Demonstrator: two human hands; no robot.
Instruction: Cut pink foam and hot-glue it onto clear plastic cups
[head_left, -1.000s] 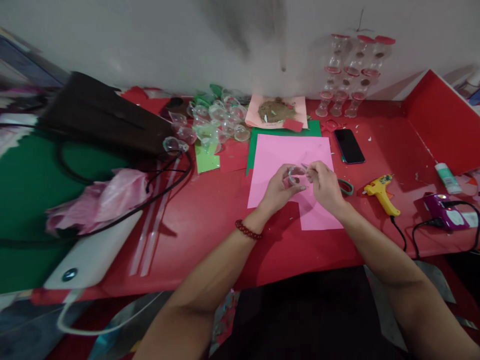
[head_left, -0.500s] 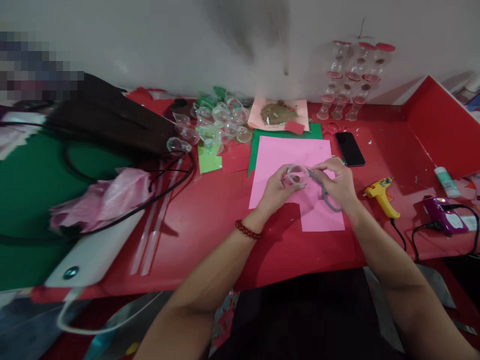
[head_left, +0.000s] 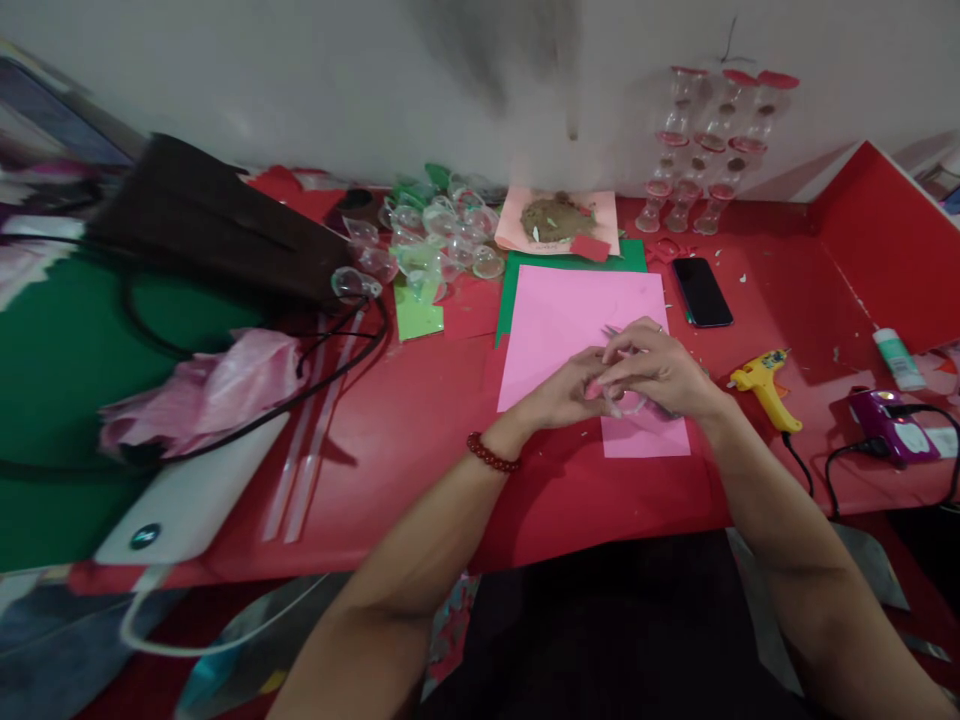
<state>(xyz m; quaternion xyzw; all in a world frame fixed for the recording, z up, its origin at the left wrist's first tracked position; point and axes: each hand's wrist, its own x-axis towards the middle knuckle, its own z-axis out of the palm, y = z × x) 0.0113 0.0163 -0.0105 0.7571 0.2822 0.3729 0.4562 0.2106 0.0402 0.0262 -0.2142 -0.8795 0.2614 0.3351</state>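
Observation:
Both my hands meet over a pink paper sheet (head_left: 570,310) on the red table (head_left: 420,450). My left hand (head_left: 562,395), with a red bead bracelet at the wrist, has its fingers curled round a small clear plastic cup (head_left: 632,404) that is mostly hidden. My right hand (head_left: 660,370) lies partly over the left one and grips scissors (head_left: 616,334); only their tips and a bit of grey handle show. A green sheet (head_left: 517,280) lies under the pink one.
A pile of clear plastic cups (head_left: 435,240) sits at the back, beside a peach sheet with brown material (head_left: 559,218). Stacked clear cups (head_left: 697,150) stand by the wall. A phone (head_left: 701,290), yellow glue gun (head_left: 765,385), purple device (head_left: 889,425), glue bottle (head_left: 896,357), dark bag (head_left: 202,225) and pink plastic bag (head_left: 202,390) lie around.
My hands have dropped lower onto the pink sheet and closed together. The clear cup, held up in plain sight before, is now mostly covered by my fingers.

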